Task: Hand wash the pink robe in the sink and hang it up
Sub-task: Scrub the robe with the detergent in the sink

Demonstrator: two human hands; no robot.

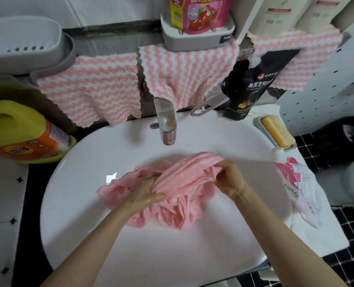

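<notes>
The pink robe lies bunched in the white sink below the tap, with the left hand and right hand both gripping folds, so it looks like scrubbing time, with rinsing probably next.

Two bare arms were in shot. The left forearm ran in from 7 o'clock, bare all the way to the left hand, which carried a wet shine across its back. The right forearm ran in from 5 o'clock, equally bare, up to the right hand. At the right wrist sat faint thin lines, perhaps a slim bracelet, too blurred to call.
</notes>
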